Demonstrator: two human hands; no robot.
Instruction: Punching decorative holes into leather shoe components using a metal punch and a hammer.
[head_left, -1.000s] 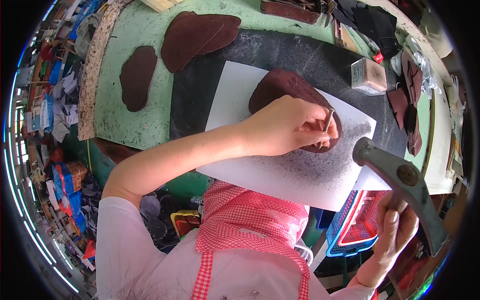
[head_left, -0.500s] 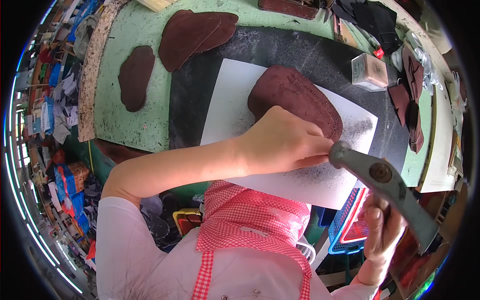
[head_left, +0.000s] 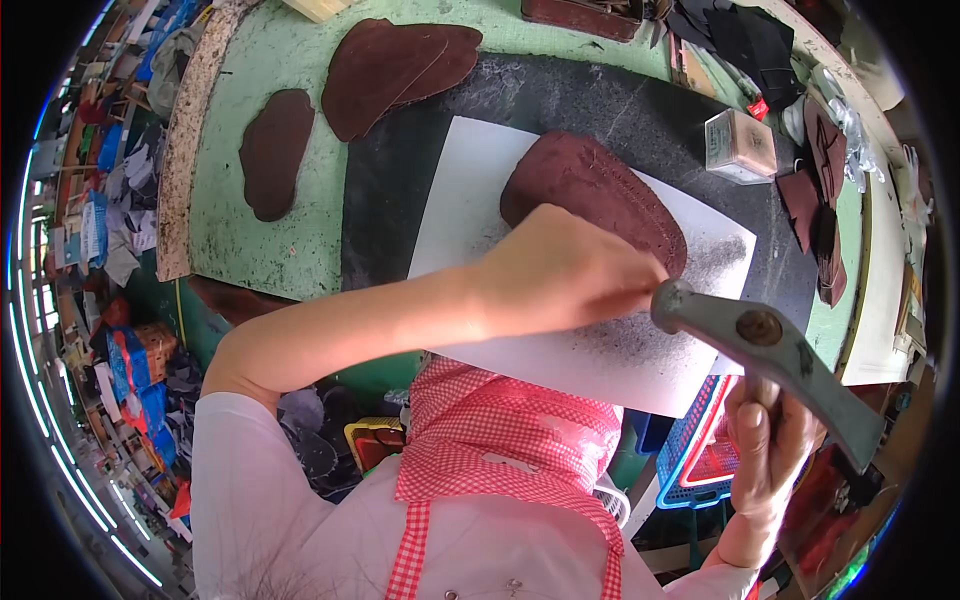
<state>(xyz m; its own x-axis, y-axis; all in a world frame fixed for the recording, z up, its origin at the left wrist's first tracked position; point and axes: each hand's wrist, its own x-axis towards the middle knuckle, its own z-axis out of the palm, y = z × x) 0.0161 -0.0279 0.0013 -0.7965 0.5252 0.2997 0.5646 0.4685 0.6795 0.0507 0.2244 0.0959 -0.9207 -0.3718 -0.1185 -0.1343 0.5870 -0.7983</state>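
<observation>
While the right hand [head_left: 768,450] grips a hammer [head_left: 795,364] — shifted leftward — the left hand [head_left: 572,275] curls, contents hidden.

L arm [head_left: 370,325] bent, L hand [head_left: 575,270] knuckles up, fingers curled; R hand [head_left: 768,445] clenched, just off desk's [head_left: 240,245] near edge.
</observation>
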